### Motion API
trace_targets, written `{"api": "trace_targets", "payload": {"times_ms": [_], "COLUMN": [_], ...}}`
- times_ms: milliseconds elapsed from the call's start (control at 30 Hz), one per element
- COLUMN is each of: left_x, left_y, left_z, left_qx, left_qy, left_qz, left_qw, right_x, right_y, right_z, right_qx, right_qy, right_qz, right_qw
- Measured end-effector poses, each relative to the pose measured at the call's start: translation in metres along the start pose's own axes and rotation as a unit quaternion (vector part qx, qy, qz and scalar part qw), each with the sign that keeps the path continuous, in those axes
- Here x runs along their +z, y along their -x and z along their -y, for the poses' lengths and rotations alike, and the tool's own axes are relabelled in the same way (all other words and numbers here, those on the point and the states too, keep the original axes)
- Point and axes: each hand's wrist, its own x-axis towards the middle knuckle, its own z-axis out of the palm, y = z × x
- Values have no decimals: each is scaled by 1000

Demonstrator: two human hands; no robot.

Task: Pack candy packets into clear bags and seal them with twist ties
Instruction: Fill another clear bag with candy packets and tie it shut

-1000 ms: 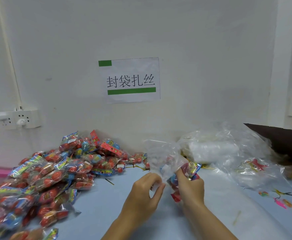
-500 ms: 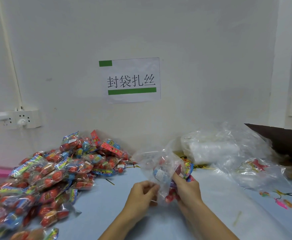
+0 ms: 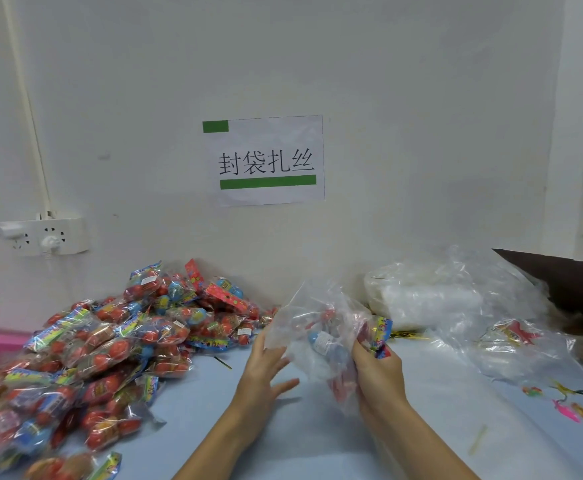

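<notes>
Clear bag (image 3: 317, 327) is up off the table (image 3: 317, 438) between both hands; thin, limp, slippery film with light candy packets (image 3: 380, 336) inside, so it likely sags and slides. Right hand (image 3: 375, 372) has its fingers curled round the bag and packets; left hand (image 3: 264, 365) is spread flat against the bag's side. Best hold looks like the gathered neck above the candy.

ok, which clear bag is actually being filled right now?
The bag held up between both hands, candy already inside. The other clear bags lie untouched in a heap on the right by the wall.
</notes>
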Motion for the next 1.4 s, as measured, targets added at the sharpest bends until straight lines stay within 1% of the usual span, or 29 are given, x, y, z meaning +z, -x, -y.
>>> {"api": "trace_targets", "payload": {"times_ms": [67,100,167,333,433,500,567,633,700,733,800,833,967,1033,1100,1167,1267,1333,1400], "left_x": [4,8,13,18,21,18,10,2,-1,1,7,9,5,1,2,6,12,13,13], "left_y": [1,1,4,8,10,12,12,10,5,3,1,0,1,-1,0,4,9,11,10], "left_z": [1,2,4,6,5,0,-3,-6,-6,-4,1,4,7,10,14,14,9,7,6], "left_qx": [5,-5,-35,-94,-105,-99,-87,-101,-111,-100,-72,-69,-33,-27,-25,-19,-11,-14,-21], "left_qy": [-9,-11,2,6,-2,-16,-13,47,95,85,16,-12,-82,-107,-155,-207,-266,-279,-282], "left_qz": [53,66,72,72,71,97,127,139,110,87,33,20,8,-4,-5,16,69,94,99], "left_qw": [999,998,997,993,992,990,988,984,983,988,997,997,996,994,988,978,961,956,954], "right_x": [3,5,7,8,8,8,8,7,6,7,10,11,11,11,12,13,13,13,11], "right_y": [5,8,13,15,17,16,16,15,18,22,29,32,37,40,40,39,35,33,28], "right_z": [-3,-4,-7,-6,-4,-2,2,7,12,14,14,13,18,24,26,24,19,17,14], "right_qx": [8,8,3,-11,-11,4,25,54,93,115,154,171,188,195,205,201,163,117,67], "right_qy": [19,29,53,96,105,83,31,-36,-79,-86,-89,-91,-114,-132,-145,-143,-149,-124,-63], "right_qz": [28,41,53,40,38,22,3,9,50,81,141,163,209,229,241,230,199,149,77], "right_qw": [999,999,997,995,994,996,999,998,991,986,974,967,953,944,937,941,955,974,993]}}
